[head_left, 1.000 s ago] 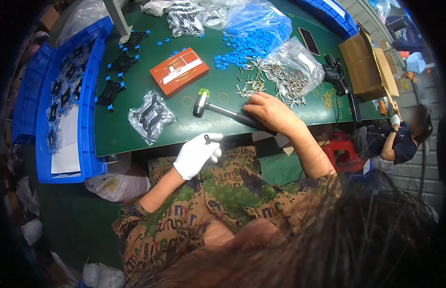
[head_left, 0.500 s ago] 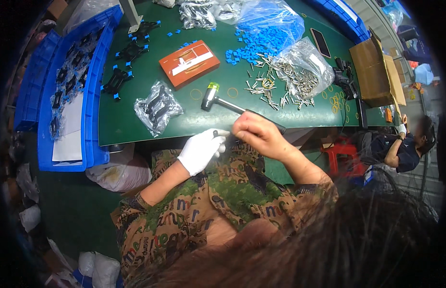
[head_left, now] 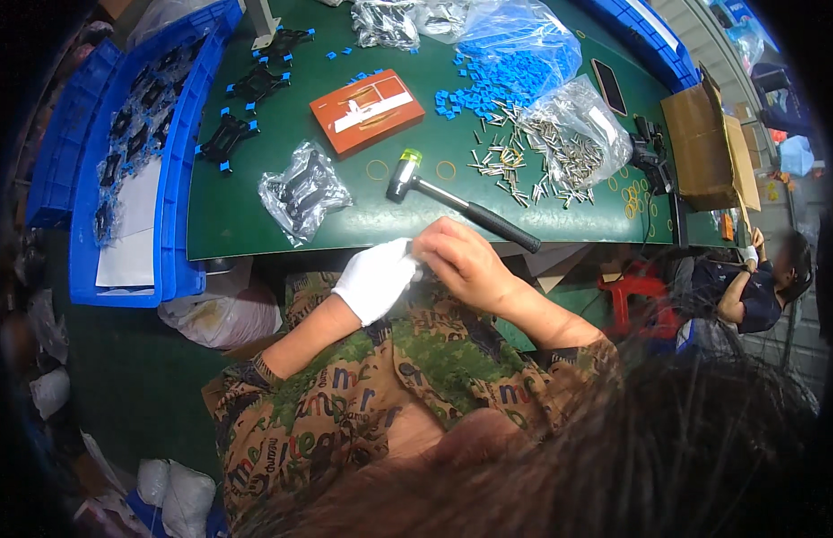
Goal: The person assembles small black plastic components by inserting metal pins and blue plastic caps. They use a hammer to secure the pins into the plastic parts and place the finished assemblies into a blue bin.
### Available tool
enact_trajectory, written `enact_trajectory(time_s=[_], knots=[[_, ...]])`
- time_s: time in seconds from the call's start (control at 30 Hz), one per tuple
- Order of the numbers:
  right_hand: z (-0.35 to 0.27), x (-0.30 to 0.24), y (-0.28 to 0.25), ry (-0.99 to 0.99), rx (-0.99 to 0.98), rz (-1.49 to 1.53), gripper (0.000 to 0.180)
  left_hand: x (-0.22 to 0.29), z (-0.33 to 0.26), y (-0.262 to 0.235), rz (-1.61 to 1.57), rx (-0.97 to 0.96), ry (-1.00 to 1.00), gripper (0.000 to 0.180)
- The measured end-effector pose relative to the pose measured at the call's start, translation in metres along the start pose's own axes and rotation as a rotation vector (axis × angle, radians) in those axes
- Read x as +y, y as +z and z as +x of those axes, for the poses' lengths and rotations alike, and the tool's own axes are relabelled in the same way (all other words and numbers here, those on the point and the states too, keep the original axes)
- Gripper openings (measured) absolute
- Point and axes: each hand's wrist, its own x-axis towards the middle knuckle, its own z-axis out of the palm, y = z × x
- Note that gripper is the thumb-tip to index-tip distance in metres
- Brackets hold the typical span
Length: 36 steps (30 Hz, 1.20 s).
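Hands meet just below the near edge of the green table [head_left: 255, 224], over the person's lap. The left hand [head_left: 377, 280], in a white glove, curls with its fingers toward the right hand [head_left: 458, 260], which is bare and bent over the glove's fingertips; the two touch. Something small seems pinched between them, but it is hidden by the fingers, so whether either hand truly grips anything cannot be told.

Just beyond the right hand, a hammer [head_left: 461, 209] lies flat on the table, its black grip pointing toward the hand and its pale-capped head farther away to the left. Neither hand touches it. Two thin rubber bands lie near the hammer head.

Right of the head, loose metal pins [head_left: 510, 170] scatter out of a clear bag [head_left: 573, 134], and small blue plastic pieces [head_left: 488, 85] spill from another bag behind them. Left of the hammer sits a clear packet of black parts [head_left: 301, 190], and beyond it an orange box [head_left: 367, 109]. Black frames with blue corners [head_left: 228, 139] lie at the table's left end, next to blue bins [head_left: 170, 179]. A cardboard box [head_left: 708, 148] stands at the right end, with a dark phone [head_left: 608, 87] nearby. Another person [head_left: 757, 287] sits at the far right.
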Motion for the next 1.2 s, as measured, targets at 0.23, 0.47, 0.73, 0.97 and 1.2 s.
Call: enact_trajectory(time_s=[0.23,0.47,0.73,0.97,1.2], knots=[[0.001,0.005,0.014,0.027,0.068,-0.109,0.018,-0.020,-0.008,-0.007,0.087,-0.072,0.184,0.020],[0.003,0.011,0.012,-0.103,0.014,-0.171,0.027,-0.002,-0.014,-0.036,-0.557,-0.315,-0.276,0.033],[0.002,0.016,0.018,-0.282,0.010,-0.321,0.033,0.000,-0.023,-0.035,-0.531,-0.359,-0.265,0.031],[0.003,0.024,0.022,-0.372,0.032,-0.412,0.033,0.004,-0.025,-0.036,-0.533,-0.359,-0.255,0.030],[-0.004,0.026,0.033,-0.381,0.110,-0.438,0.033,0.011,-0.034,-0.031,-0.488,-0.302,-0.284,0.030]])
